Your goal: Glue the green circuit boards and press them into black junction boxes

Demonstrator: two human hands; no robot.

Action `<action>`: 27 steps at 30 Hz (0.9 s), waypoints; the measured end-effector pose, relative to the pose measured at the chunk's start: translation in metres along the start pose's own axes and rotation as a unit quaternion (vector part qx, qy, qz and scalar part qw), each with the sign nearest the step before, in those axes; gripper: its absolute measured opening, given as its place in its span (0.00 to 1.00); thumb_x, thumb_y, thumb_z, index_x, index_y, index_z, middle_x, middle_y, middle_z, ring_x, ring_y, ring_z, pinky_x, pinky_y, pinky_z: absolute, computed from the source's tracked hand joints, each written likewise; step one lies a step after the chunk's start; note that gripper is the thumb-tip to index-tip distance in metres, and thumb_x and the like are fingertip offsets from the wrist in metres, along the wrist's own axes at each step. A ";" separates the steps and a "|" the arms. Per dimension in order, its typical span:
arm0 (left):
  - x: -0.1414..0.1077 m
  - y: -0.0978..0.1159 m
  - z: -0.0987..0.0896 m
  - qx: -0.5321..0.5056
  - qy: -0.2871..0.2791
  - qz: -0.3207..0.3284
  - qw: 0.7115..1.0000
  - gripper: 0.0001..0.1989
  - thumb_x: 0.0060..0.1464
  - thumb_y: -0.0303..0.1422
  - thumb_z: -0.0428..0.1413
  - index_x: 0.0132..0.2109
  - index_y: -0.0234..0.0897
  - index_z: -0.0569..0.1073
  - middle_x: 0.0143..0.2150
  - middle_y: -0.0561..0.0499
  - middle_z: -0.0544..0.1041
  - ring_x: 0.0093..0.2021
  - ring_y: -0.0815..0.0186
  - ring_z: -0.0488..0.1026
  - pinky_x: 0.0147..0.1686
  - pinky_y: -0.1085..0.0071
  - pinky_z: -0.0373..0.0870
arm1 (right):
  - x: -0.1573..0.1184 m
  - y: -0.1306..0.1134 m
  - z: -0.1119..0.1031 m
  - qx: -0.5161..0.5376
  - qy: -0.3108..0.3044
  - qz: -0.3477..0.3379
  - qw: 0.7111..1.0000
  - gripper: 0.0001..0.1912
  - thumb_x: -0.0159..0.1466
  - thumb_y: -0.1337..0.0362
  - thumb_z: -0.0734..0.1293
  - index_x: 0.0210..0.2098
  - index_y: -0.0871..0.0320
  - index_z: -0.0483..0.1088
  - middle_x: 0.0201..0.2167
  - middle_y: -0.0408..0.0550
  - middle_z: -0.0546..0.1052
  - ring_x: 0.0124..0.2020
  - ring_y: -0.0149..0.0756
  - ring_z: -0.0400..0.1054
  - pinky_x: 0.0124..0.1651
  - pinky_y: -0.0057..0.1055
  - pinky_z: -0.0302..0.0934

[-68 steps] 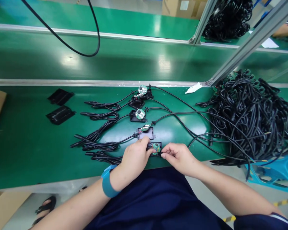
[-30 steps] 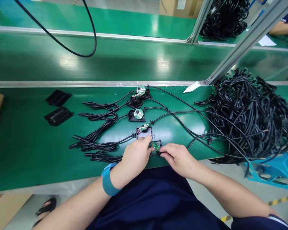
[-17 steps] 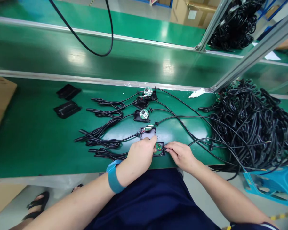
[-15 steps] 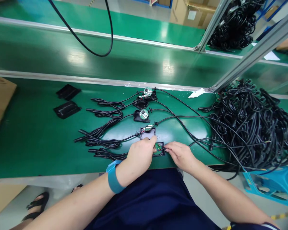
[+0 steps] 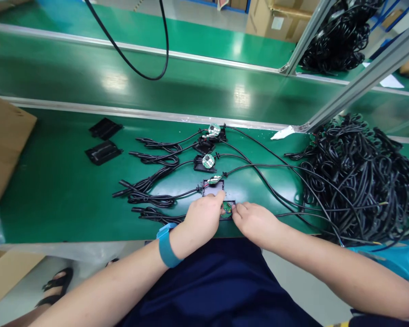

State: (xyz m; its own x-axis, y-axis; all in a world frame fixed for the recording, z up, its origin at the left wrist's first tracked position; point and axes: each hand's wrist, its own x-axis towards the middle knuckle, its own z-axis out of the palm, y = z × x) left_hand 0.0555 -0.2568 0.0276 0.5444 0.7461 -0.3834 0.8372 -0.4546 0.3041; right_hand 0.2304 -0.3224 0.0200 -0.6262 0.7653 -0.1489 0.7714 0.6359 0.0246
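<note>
A small black case [image 5: 229, 217] with a green round circuit board [image 5: 226, 208] inside lies near the table's front edge. My left hand [image 5: 204, 213], with a teal band at the wrist, grips the case's left side with closed fingers. At the right end of the case, my right hand [image 5: 252, 219] presses with its fingers together; its fingertips are partly hidden. Just beyond my hands is an open case [image 5: 214, 187] with a tilted board [image 5: 214, 180] over it. Farther back sit another case [image 5: 200, 164] with a round board [image 5: 208, 161] and more boards and cases, all with black cables.
A large heap of black cables [image 5: 361, 181] covers the right side. Two black covers [image 5: 104, 152] lie at the back left. A cardboard box [image 5: 7, 150] stands at the left, a metal post [image 5: 354, 72] at the right. A black cable [image 5: 129, 70] hangs above.
My right hand has turned and moved in closer over the right end of the case, its knuckles now higher. My left hand keeps its place on the case. The whole view has shifted slightly.
</note>
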 end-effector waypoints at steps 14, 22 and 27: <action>0.002 -0.004 0.000 -0.020 0.004 0.019 1.000 0.11 0.63 0.28 0.54 0.51 0.36 0.69 0.39 0.41 0.79 0.41 0.55 0.79 0.40 0.65 0.73 | -0.002 -0.012 -0.004 -0.048 -0.004 0.023 0.999 0.15 0.66 0.73 0.61 0.50 0.68 0.72 0.39 0.59 0.72 0.39 0.46 0.64 0.37 0.40 0.58; 0.002 -0.005 -0.001 -0.006 0.011 0.029 1.000 0.13 0.63 0.29 0.54 0.53 0.35 0.69 0.41 0.41 0.80 0.42 0.55 0.79 0.40 0.64 0.72 | 0.001 -0.014 -0.006 -0.024 0.000 0.079 0.997 0.19 0.69 0.63 0.66 0.57 0.64 0.70 0.40 0.57 0.73 0.39 0.44 0.66 0.40 0.39 0.61; 0.001 -0.011 0.000 -0.024 0.017 0.050 0.998 0.12 0.61 0.29 0.56 0.52 0.34 0.69 0.41 0.42 0.79 0.42 0.55 0.78 0.40 0.64 0.71 | 0.002 -0.011 -0.003 0.037 -0.001 0.097 0.995 0.30 0.65 0.50 0.70 0.60 0.59 0.68 0.43 0.57 0.72 0.44 0.47 0.66 0.41 0.39 0.64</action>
State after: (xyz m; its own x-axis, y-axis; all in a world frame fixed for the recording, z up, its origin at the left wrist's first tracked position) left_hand 0.0470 -0.2504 0.0241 0.6218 0.7149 -0.3199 0.7753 -0.5037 0.3811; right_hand 0.2198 -0.3274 0.0227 -0.4643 0.8727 -0.1511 0.8841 0.4668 -0.0205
